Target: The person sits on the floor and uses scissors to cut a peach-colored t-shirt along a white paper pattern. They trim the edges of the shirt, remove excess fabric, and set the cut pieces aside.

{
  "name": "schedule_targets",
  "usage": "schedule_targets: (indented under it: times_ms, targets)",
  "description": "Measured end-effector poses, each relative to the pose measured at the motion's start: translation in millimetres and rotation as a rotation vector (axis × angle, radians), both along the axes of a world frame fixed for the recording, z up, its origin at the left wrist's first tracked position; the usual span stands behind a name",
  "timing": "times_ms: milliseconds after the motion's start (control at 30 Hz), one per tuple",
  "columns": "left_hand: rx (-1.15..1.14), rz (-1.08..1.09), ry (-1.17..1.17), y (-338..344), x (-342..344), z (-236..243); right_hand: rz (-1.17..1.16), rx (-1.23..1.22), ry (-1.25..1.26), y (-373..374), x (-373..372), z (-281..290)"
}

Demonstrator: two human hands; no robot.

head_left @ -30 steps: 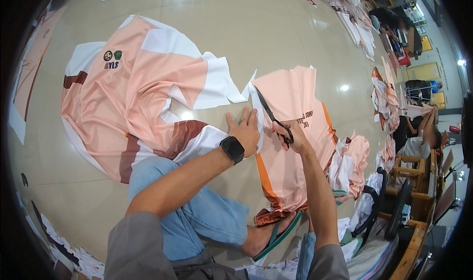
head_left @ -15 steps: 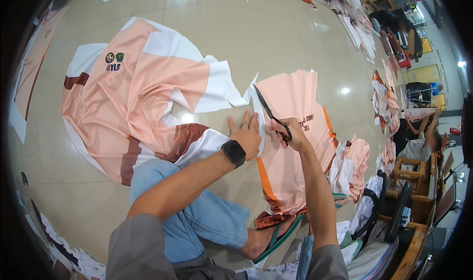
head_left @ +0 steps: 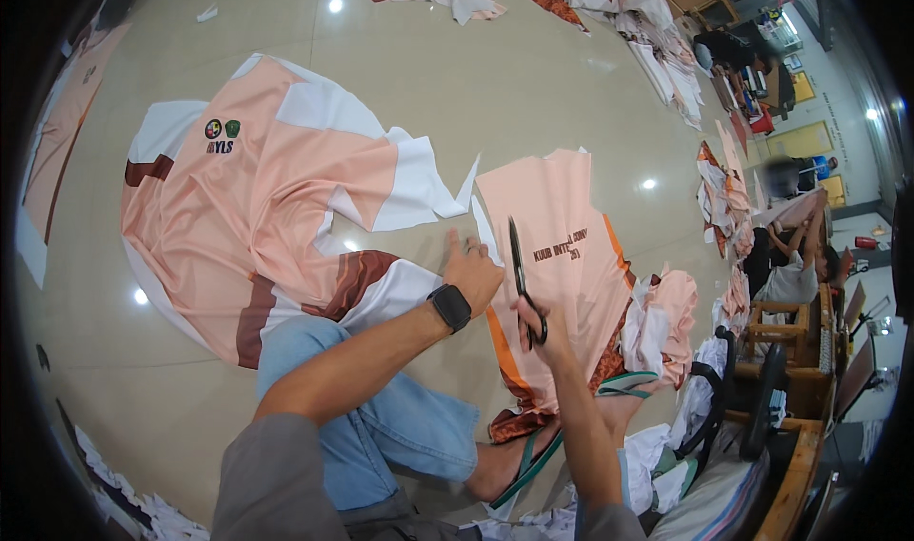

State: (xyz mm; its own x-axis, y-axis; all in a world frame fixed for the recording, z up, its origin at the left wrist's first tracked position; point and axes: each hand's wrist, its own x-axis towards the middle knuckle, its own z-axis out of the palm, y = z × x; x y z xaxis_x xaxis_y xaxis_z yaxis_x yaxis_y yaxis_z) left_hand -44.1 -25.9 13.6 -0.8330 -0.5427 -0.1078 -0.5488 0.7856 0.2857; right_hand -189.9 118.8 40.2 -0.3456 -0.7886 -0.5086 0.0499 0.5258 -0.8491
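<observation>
A: Condition of the right hand?

B: The right hand (head_left: 545, 332) is closed round the handles of the black scissors (head_left: 517, 255). The blades stand narrow and point away from the person, over the left part of the lettered cloth (head_left: 576, 289).

A: And the left hand?

B: The left hand (head_left: 471, 279), with a dark watch (head_left: 449, 308) at its wrist, rests at the near end of a white strip (head_left: 486, 232). Some fingers reach forward, spread apart. Whether they pinch the strip or merely press on it, I cannot tell from this view.

A: Position of the lettered cloth?

B: Spread on the pale floor (head_left: 400, 56), in front of the person and right of the left hand. It is peach, with dark print and orange edging. Its near end lies beside a green-edged sandal (head_left: 535, 467).

A: Other items noted?

B: A larger rumpled cloth (head_left: 286, 170), peach, white and maroon, lies to the left, close to the person's jeans (head_left: 381, 417). A loose bundle (head_left: 676, 317) of peach and white sits to the right. Farther off is a cloth pile (head_left: 662, 51), and another person (head_left: 798, 282) is at the far right.
</observation>
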Motion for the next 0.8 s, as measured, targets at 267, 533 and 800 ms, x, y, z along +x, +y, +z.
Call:
schedule_targets:
  times_ms: [267,533,800]
  targets:
    - [0.205,-0.129,0.222,19.7,-10.6,-5.0,-0.439,-0.055,0.252,101.5,39.5,21.0]
    - [0.912,-0.463,0.588,95.5,6.1,20.4,-0.542,-0.094,0.247,129.2,68.8,53.2]
    - [0.435,-0.418,0.523,69.9,4.7,-14.2,-0.884,-0.153,0.722,306.7,-77.2,120.0]
